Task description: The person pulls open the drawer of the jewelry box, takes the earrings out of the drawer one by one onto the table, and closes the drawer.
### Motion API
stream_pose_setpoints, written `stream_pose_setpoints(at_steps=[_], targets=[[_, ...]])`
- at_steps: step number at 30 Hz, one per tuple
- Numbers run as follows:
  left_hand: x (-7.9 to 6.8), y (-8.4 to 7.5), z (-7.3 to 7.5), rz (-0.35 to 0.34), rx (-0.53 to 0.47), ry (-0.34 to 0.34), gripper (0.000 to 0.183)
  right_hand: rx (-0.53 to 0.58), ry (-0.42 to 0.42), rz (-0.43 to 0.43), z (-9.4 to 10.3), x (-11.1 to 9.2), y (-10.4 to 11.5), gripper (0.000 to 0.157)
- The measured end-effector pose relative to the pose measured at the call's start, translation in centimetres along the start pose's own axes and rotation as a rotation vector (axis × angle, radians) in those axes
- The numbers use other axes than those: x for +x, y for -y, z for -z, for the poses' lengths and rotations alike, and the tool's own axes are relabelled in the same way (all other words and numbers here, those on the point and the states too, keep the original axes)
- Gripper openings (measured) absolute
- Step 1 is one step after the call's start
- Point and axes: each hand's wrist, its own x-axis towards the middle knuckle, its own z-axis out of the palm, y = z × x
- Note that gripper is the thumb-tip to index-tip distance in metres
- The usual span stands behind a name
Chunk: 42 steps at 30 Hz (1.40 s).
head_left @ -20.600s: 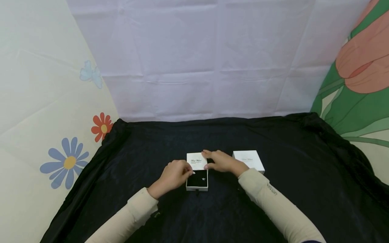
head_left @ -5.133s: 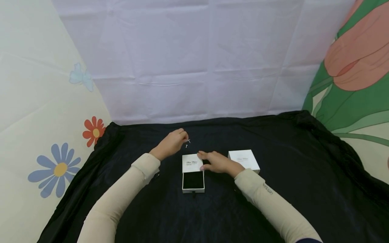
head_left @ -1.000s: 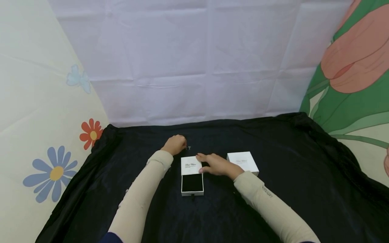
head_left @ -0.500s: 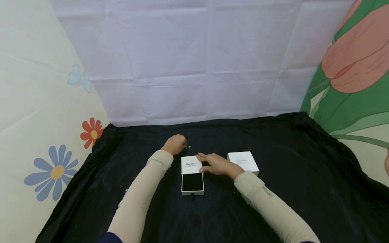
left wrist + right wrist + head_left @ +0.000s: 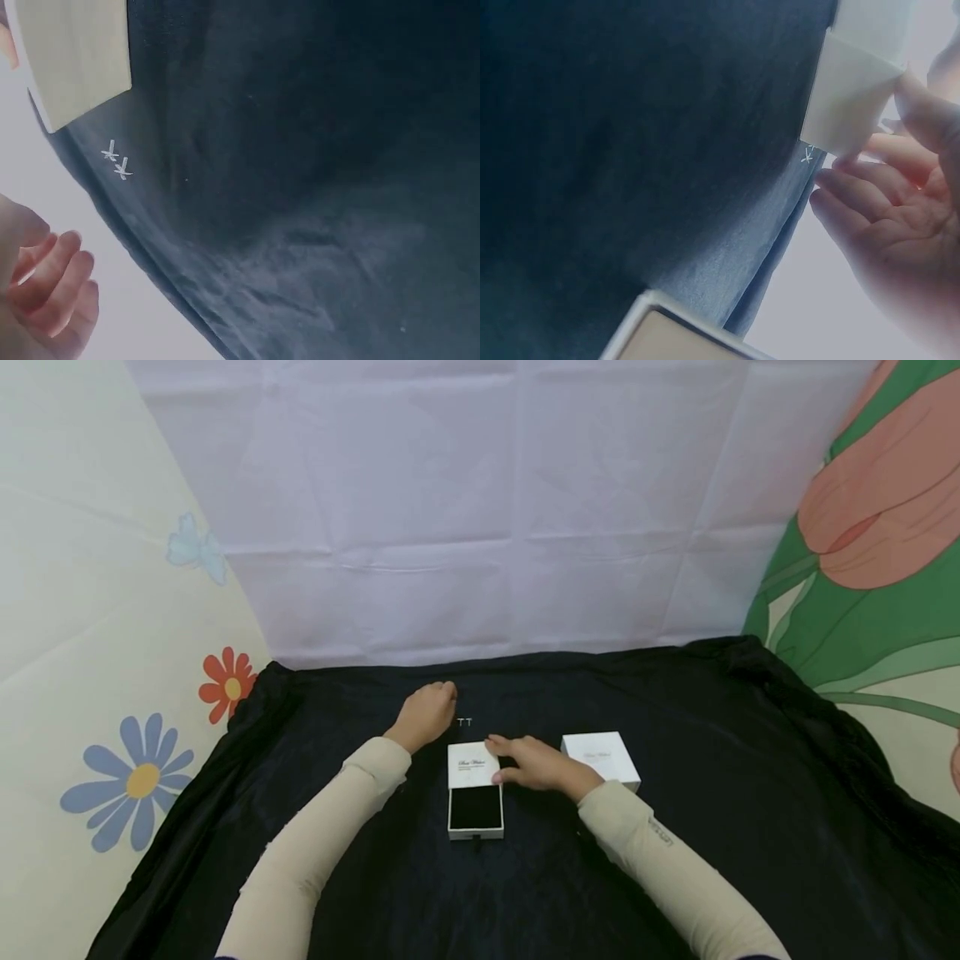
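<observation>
Two small silver star-shaped stud earrings [image 5: 465, 722] lie side by side on the black cloth, just beyond a white jewelry box. In the left wrist view the earrings [image 5: 123, 169] sit close together near the box corner. My left hand [image 5: 424, 717] hovers just left of them, fingers loosely curled; nothing shows between them in the left wrist view. The white drawer-style jewelry box [image 5: 472, 766] has its drawer [image 5: 476, 835] pulled toward me, showing a bare black pad. With thumb and fingers, my right hand [image 5: 538, 763] holds the box by its right side.
A second white box [image 5: 600, 756] with faint lettering stands to the right, partly behind the right wrist. Black cloth [image 5: 360, 693] covers the table up to a white backdrop [image 5: 450, 602]. Flower-printed panels [image 5: 142, 627] flank it.
The earrings have left the drawer's pad and now lie on the cloth. In the last half second my left hand has let go and lifted up and left. My right hand stays put.
</observation>
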Motion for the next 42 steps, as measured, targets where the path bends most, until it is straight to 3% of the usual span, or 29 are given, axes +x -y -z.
stream_pose_setpoints(at_steps=[5, 17, 20, 30, 35, 39, 42], targets=[[-1.6, -0.2, 1.4, 0.024, -0.11, -0.089, 0.013, -0.006, -0.001, 0.008, 0.0, 0.0, 0.0, 0.064], [-6.5, -1.4, 4.2, 0.01, -0.21, -0.135, 0.012, 0.003, 0.004, -0.029, 0.1, 0.1, -0.1, 0.064], [-7.9, -1.7, 4.7, 0.005, -0.259, -0.112, 0.011, 0.004, 0.004, -0.028, 0.2, 0.1, 0.0, 0.064], [-12.5, -2.6, 4.5, -0.071, -0.408, 0.061, 0.011, 0.006, -0.002, -0.016, 0.2, 0.2, 0.1, 0.064], [-14.4, -3.5, 4.2, -0.1, -0.569, 0.265, 0.018, 0.009, -0.008, -0.02, 0.1, 0.1, 0.1, 0.064], [-15.4, -4.6, 3.4, -0.012, -0.771, 0.454, 0.027, -0.002, -0.011, -0.017, 0.1, 0.0, 0.0, 0.064], [-15.9, -5.4, 2.7, 0.097, -0.896, 0.544, 0.031, -0.009, -0.012, -0.006, 0.1, 0.0, -0.1, 0.063]])
